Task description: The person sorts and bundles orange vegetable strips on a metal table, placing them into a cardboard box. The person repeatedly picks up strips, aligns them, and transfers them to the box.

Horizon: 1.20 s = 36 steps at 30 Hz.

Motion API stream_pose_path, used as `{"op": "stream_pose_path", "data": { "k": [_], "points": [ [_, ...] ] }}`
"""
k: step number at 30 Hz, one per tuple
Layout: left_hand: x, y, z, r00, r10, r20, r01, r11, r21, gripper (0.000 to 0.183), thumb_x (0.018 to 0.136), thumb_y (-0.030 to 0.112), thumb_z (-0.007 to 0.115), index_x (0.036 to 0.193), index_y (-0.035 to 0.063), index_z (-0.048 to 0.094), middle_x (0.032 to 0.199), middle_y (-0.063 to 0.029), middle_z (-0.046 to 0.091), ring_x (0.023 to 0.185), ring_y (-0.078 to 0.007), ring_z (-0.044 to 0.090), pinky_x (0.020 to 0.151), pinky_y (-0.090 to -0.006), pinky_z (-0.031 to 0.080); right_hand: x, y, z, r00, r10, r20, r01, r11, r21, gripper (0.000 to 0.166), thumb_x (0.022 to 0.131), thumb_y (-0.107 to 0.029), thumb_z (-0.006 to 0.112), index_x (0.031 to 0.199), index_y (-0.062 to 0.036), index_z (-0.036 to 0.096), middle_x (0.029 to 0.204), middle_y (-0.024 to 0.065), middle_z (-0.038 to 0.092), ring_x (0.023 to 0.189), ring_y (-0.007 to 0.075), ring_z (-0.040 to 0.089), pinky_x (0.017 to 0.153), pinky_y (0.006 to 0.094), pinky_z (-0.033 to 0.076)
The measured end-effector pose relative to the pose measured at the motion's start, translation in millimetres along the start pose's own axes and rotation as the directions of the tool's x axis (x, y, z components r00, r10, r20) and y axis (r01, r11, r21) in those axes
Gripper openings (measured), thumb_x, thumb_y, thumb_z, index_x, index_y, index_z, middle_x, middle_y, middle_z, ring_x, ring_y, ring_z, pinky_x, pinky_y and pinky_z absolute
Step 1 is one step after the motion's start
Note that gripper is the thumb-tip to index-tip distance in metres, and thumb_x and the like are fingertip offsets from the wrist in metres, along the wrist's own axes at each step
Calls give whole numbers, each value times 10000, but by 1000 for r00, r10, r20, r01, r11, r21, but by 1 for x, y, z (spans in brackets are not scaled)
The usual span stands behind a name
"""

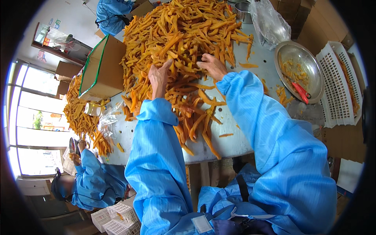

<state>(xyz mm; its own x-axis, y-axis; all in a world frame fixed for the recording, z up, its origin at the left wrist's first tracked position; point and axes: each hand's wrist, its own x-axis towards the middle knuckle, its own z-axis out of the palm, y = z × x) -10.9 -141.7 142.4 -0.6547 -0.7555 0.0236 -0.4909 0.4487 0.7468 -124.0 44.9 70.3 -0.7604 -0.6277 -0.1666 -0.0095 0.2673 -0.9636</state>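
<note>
A large heap of orange dried strips, possibly sweet potato (188, 26), covers the middle and far part of the metal table (235, 144). My left hand (159, 77) reaches onto the heap, thumb and fingers apart at the strips; whether it grips any is unclear. To its right, my right hand (213, 66) is at the heap's right side with its fingers bent towards the strips, and nothing shows clearly between them. Looser strips (194, 123) lie nearer the table's front edge, between my two blue sleeves.
A steel bowl (315, 88) with orange scraps and red-handled scissors (300, 91) stands right, beside white plastic baskets (337, 85). A clear bag (270, 23) and metal pot (243, 13) lie farther back. Left are a cardboard box (110, 70) and another heap (77, 108). Two co-workers wear blue.
</note>
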Motion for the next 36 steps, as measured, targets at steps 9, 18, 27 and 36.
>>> {"op": "stream_pose_path", "data": {
  "k": [9,18,27,36],
  "points": [
    [21,2,43,994,-44,-105,64,979,195,1211,583,322,881,1537,61,183,1170,-293,568,1068,-426,575,927,-463,451,85,-4,15,997,-43,-68,60,957,282,1200,686,-417,835,1552,-64,83,1565,238,192,1418,401,275,1175,500,264],
    [8,-15,25,986,-116,116,148,935,-322,1189,546,64,805,1558,165,189,1326,-268,465,1136,-358,526,908,-449,465,82,8,23,996,-89,-16,85,865,495,1004,600,-51,734,1502,-169,307,1451,188,353,1213,335,486,1077,416,396],
    [-85,-44,-12,984,-3,-176,-151,498,-854,1052,586,-176,604,1531,102,235,1176,-123,595,852,-212,635,616,-320,588,-53,-65,33,767,-620,-165,633,774,30,808,597,6,623,1382,-151,520,1365,171,559,1199,295,572,1016,342,460],
    [-93,-67,-93,984,156,88,38,294,-955,984,536,-140,543,1476,13,298,1076,-237,670,721,-246,699,591,-295,581,-93,-156,9,852,-522,41,521,835,-176,723,706,7,655,1400,-117,494,1165,113,627,852,144,667,791,300,561]
  ]
}}
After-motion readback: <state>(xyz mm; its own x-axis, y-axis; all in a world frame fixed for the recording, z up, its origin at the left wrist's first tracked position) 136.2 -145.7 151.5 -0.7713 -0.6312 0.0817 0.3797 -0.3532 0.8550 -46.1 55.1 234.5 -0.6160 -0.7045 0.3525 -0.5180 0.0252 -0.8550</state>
